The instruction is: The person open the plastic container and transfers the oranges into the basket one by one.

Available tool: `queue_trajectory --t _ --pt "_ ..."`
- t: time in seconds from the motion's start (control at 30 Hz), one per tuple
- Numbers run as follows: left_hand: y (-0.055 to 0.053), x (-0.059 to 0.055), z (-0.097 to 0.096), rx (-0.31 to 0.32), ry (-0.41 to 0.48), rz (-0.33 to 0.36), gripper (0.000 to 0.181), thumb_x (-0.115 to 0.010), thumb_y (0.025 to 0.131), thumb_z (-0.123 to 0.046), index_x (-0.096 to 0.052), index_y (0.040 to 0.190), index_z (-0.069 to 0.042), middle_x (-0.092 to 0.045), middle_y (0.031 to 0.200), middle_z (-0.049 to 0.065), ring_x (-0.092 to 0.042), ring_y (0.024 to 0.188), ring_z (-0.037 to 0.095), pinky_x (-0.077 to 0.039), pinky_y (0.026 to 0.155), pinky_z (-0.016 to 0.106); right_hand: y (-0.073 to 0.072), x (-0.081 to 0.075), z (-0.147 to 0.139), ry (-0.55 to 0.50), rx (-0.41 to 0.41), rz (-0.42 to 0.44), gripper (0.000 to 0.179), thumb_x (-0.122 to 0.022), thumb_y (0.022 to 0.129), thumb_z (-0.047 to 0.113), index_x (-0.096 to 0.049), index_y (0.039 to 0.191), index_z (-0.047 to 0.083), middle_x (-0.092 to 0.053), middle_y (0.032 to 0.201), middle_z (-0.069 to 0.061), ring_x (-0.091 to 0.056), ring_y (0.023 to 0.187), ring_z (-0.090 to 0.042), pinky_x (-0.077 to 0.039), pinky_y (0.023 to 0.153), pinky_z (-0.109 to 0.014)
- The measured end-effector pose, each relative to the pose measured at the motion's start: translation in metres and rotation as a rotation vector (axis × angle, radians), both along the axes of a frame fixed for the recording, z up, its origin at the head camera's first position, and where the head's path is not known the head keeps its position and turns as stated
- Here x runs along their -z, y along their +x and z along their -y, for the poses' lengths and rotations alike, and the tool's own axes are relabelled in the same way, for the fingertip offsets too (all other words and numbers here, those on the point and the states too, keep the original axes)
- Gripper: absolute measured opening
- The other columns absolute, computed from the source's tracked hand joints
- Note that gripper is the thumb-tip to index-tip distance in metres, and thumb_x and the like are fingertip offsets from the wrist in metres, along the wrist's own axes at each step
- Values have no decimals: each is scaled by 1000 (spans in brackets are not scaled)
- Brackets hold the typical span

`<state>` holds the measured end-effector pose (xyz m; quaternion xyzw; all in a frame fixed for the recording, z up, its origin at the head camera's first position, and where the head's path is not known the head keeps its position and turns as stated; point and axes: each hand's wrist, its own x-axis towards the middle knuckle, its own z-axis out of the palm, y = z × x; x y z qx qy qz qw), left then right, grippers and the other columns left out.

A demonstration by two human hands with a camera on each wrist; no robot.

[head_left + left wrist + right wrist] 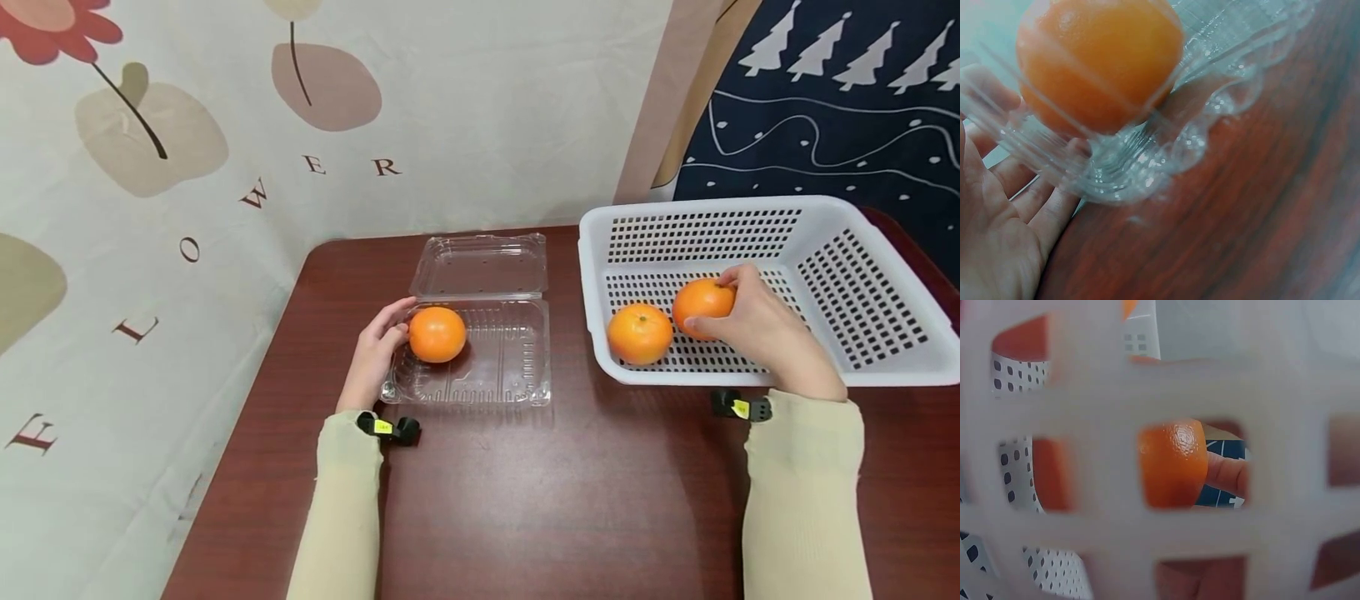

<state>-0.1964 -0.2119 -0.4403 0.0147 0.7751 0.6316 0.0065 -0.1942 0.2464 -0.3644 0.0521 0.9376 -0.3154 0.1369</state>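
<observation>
A flowered cloth (487,125) hangs behind a dark red wooden table (562,500). At 3 o'clock stands a white, stiff-looking plastic basket (697,377) with holed walls, its long axis running from 9 to 3 o'clock. Near the centre lies a clear plastic container (498,358), wider than deep, its lid (483,267) folded open towards 12 o'clock; it looks thin, light and easily dented, best taken by the rim.

The right hand (768,327) reaches into the basket from 5 o'clock, thumb and fingers pinching the held orange (701,310) by opposite sides. The left hand (375,354) rests at the container's 9 o'clock side, fingers loose against the plastic wall, grasping nothing.

The held orange is inside the basket; whether it touches the floor cannot be told. It is nearly round, with no clear long axis. Its glossy skin should be firm, moderately heavy and a little slippery; a grip across its widest part seems best. Just beside it, at its 8 o'clock, sits a second orange (640,336), stem end facing up. A third orange (437,335) sits in the container's 10 o'clock corner, slightly wider along 9 to 3 o'clock.
</observation>
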Motion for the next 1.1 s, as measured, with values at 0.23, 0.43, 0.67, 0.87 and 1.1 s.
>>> queue_trajectory --t 0.23,0.43,0.67,0.87,1.1 --pt "1 -1 0 2 -3 -11 37 -42 93 -11 -47 129 -15 -47 128 6 -47 109 19 -36 94 43 -1 0 0 3 -23 19 89 -64 74 49 -17 133 1 -33 119 -25 -36 96 -39 -40 75 -50" --pt "1 -1 -1 -1 2 -10 37 -42 93 -10 -47 129 -15 -47 128 7 -47 109 19 -37 94 43 0 -1 -1 -12 -55 56 88 -64 75 50 -16 132 2 -34 118 -23 -37 96 -37 -39 76 -47" --pt "1 -2 -1 2 9 -8 37 -42 93 -11 -47 130 -15 -47 128 4 -46 111 18 -36 95 42 -2 0 -1 7 -88 90 82 -63 76 47 -20 129 2 -40 112 -22 -39 94 -35 -38 71 -41" --pt "0 -1 0 10 12 -14 37 -42 93 -12 -47 130 -15 -47 129 3 -45 112 18 -36 95 42 -1 1 -1 30 -100 102 81 -64 76 45 -20 128 1 -41 108 -21 -40 91 -34 -38 68 -38" --pt "1 0 0 0 -5 -3 37 -42 93 -13 -47 129 -16 -48 128 2 -46 111 18 -37 95 41 -1 2 -1 36 -93 108 81 -65 75 45 -21 128 1 -40 109 -22 -39 92 -35 -38 68 -39"
